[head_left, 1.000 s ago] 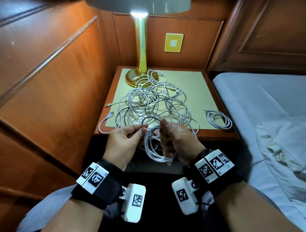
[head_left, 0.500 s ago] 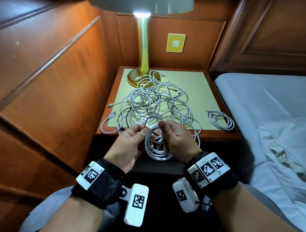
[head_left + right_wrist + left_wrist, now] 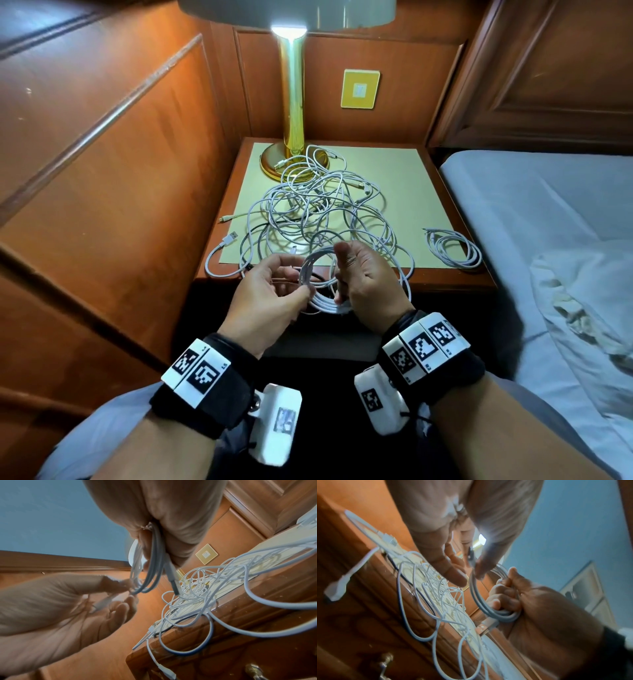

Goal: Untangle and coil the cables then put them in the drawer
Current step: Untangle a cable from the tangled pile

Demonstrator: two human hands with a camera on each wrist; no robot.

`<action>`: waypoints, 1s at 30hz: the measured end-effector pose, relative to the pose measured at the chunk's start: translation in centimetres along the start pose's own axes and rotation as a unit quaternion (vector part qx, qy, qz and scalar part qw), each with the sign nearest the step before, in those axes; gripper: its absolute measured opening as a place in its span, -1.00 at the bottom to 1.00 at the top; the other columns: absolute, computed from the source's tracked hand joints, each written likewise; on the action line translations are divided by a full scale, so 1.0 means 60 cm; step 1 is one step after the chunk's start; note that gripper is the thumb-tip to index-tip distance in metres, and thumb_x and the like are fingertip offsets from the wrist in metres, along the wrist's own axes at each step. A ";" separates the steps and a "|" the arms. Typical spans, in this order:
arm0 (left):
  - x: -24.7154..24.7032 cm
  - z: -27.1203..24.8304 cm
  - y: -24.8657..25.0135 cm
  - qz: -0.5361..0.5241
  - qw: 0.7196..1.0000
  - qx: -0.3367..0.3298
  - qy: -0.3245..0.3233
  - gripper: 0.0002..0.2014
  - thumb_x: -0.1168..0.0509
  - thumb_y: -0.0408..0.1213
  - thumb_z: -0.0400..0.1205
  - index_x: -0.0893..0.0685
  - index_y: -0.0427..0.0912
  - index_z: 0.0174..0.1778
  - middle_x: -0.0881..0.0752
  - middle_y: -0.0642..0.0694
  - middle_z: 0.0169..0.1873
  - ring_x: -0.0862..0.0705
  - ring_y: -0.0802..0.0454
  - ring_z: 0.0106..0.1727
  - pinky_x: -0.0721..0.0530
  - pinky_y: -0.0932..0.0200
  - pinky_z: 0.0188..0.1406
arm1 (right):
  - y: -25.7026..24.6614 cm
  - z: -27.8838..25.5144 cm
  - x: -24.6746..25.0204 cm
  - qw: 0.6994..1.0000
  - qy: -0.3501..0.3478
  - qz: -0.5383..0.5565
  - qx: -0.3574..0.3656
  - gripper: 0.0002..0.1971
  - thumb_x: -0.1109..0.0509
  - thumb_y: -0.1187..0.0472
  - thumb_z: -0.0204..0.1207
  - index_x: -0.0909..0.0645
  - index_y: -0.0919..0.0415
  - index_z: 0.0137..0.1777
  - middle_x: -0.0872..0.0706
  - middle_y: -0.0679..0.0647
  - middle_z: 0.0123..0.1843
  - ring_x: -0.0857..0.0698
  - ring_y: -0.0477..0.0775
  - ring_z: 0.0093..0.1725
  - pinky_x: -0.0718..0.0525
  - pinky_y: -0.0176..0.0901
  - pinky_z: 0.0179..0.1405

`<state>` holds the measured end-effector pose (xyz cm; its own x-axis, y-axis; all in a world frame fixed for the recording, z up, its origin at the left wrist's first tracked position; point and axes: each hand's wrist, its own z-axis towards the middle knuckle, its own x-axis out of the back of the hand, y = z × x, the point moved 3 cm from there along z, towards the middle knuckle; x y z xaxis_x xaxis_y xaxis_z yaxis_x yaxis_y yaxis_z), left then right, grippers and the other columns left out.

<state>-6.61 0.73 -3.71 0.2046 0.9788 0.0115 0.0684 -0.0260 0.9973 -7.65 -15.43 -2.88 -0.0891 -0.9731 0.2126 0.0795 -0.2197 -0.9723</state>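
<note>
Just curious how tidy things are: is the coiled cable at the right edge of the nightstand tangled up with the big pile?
No, the coiled cable lies apart from the pile.

No words, brands or numbers can be read; the white tags on the black wrist bands point(image 3: 205, 383) carry only black-and-white square marker patterns, their small edge print too tiny to read

We now hold the coil point(image 3: 320, 284) higher than a second ago, level with the front edge of the nightstand point(image 3: 445, 284) rather than below it. Our left hand point(image 3: 270, 298) opens out from its earlier closed pinch, thumb and forefinger meeting at the coil's left side. Our right hand point(image 3: 368, 277) turns, tilting the loops flatter.
</note>
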 end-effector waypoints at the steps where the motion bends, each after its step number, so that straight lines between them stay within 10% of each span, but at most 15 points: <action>1: 0.002 0.000 0.000 0.006 1.000 -0.004 0.014 -0.71 -0.56 -0.49 0.49 -0.73 -0.13 0.05 -0.68 -0.17 -0.22 -0.70 -0.05 -0.23 -0.79 -0.11 -0.12 | 0.001 0.000 0.001 1.000 0.007 0.017 -0.007 -0.59 -0.16 -0.23 0.57 -0.44 0.16 -0.17 -0.52 -0.06 -0.48 -0.55 -0.04 -0.58 -0.59 0.01 -0.47; 8: 0.001 -0.002 -0.005 0.008 0.998 0.053 -0.019 -0.68 -0.63 -0.50 0.40 -0.67 -0.37 -0.03 -0.67 -0.18 -0.47 -0.59 0.01 -0.48 -0.59 0.23 -0.47 | -0.001 0.004 0.014 0.978 0.098 0.173 -0.063 -0.65 -0.17 -0.09 0.71 -0.39 0.16 -0.18 -0.42 -0.14 -0.51 -0.44 -0.01 -0.57 -0.56 -0.02 -0.43; 12: -0.004 -0.005 -0.007 0.024 0.995 0.070 -0.067 -0.66 -0.61 -0.47 0.44 -0.66 -0.34 0.06 -0.68 -0.06 -0.47 -0.61 0.11 -0.45 -0.65 0.20 -0.31 | -0.007 -0.001 0.007 0.949 0.079 0.293 -0.082 -0.66 -0.22 -0.10 0.64 -0.34 0.15 -0.19 -0.31 -0.06 -0.47 -0.30 -0.07 -0.58 -0.54 -0.14 -0.49; 19: -0.023 -0.015 -0.002 -0.139 0.977 0.142 -0.078 -0.77 -0.47 -0.32 0.59 -0.68 -0.17 0.14 -0.82 -0.19 -0.01 -0.81 -0.13 -0.04 -0.78 0.05 -0.18 | -0.018 0.003 0.005 0.911 0.030 0.398 -0.107 -0.70 -0.23 -0.05 0.58 -0.30 0.16 -0.19 -0.29 0.00 -0.40 -0.34 -0.06 -0.51 -0.57 -0.17 -0.50; 26: -0.032 -0.016 0.000 -0.192 0.968 0.141 -0.074 -0.83 -0.41 -0.26 0.60 -0.72 -0.23 0.06 -0.82 -0.29 0.00 -0.79 -0.24 -0.04 -0.79 0.08 -0.27 | -0.003 0.008 0.007 0.936 0.032 0.336 -0.104 -0.69 -0.18 0.00 0.71 -0.41 0.18 -0.19 -0.43 -0.02 -0.42 -0.47 -0.01 -0.40 -0.53 -0.09 -0.26; 30: -0.024 -0.006 -0.002 -0.188 0.975 0.114 -0.041 -0.74 -0.39 -0.28 0.64 -0.67 -0.39 0.14 -0.76 -0.28 -0.13 -0.76 -0.13 -0.19 -0.79 0.10 -0.32 | 0.011 0.010 0.024 0.993 0.047 0.086 -0.071 -0.63 -0.21 -0.18 0.62 -0.57 0.11 -0.18 -0.53 -0.07 -0.42 -0.50 -0.07 -0.41 -0.49 -0.04 -0.21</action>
<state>-7.25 -0.62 -3.81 0.2007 0.9083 -0.3670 0.3668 0.2777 0.8879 -7.10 -17.02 -3.17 -0.1784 -0.9832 0.0394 -0.0379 -0.0331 -0.9987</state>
